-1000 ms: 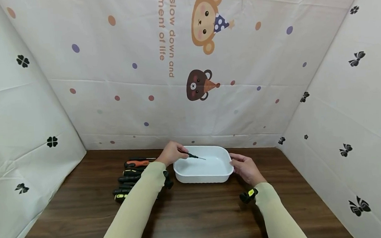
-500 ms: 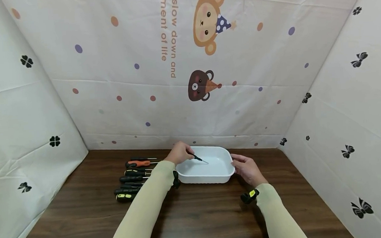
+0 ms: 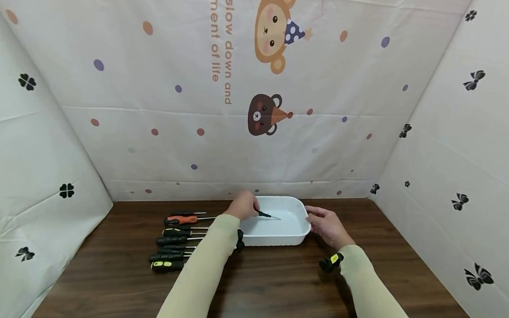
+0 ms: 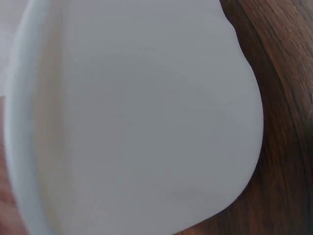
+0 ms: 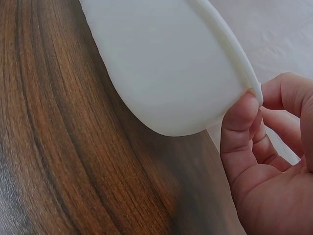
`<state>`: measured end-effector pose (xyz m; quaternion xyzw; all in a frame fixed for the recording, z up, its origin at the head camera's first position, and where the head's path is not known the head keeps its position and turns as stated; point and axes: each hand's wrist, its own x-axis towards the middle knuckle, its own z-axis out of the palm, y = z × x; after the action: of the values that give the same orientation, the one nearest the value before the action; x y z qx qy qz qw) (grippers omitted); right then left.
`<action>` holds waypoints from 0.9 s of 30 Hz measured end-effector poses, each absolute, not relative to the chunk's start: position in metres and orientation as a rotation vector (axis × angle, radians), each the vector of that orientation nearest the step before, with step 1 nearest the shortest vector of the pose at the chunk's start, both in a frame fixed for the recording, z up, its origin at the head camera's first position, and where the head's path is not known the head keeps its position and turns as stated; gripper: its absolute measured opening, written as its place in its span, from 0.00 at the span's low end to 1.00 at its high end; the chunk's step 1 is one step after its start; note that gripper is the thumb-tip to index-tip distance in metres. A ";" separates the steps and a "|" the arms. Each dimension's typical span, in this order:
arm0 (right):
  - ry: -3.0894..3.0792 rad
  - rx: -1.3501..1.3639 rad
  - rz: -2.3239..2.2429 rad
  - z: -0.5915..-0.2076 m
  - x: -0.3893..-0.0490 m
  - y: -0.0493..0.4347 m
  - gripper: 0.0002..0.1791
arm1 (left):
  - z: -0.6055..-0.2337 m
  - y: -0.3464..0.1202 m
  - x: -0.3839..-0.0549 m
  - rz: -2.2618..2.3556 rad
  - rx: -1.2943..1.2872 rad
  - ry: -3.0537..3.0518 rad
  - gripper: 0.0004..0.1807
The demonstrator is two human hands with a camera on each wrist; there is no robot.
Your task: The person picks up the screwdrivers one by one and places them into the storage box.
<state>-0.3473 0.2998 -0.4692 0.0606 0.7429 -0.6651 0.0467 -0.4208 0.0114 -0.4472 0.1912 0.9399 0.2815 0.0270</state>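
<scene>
A white rectangular plastic tub [image 3: 277, 239] stands at the back of the table. Over its left end, my left hand [image 3: 243, 206] holds a small black screwdriver [image 3: 264, 214], its thin shaft pointing right and down inside the tub. Whether the tip touches the tub's floor I cannot tell. My right hand [image 3: 327, 226] pinches the tub's right rim, and the right wrist view shows the thumb outside it and the index finger over the edge. The tub's outer wall [image 4: 156, 117] fills most of the left wrist view, hiding the screwdriver there.
Left of the tub lies a row of several screwdrivers, among them an orange-handled one [image 3: 182, 220] and a black and yellow one [image 3: 166, 266]. My left forearm covers some shafts. Printed cloth walls [image 3: 218, 146] enclose the wooden table [image 3: 263, 294] behind and at both sides.
My left hand has moved right, carrying the screwdriver slightly further and lower into the tub. The right hand keeps its grip on the rim, and the tub stays in place.
</scene>
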 end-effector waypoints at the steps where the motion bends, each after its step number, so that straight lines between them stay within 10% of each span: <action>1: 2.268 0.183 -2.027 -0.469 -0.347 0.300 0.26 | -0.447 0.012 -0.421 0.830 0.604 2.916 0.05; 27: 2.240 0.154 -2.043 -0.469 -0.348 0.300 0.29 | -0.452 0.018 -0.415 0.523 0.665 2.992 0.07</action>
<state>-0.3480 0.3001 -0.4688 0.0508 0.7369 -0.6721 0.0528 -0.4154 0.0176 -0.4515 0.2139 0.9621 0.1682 0.0163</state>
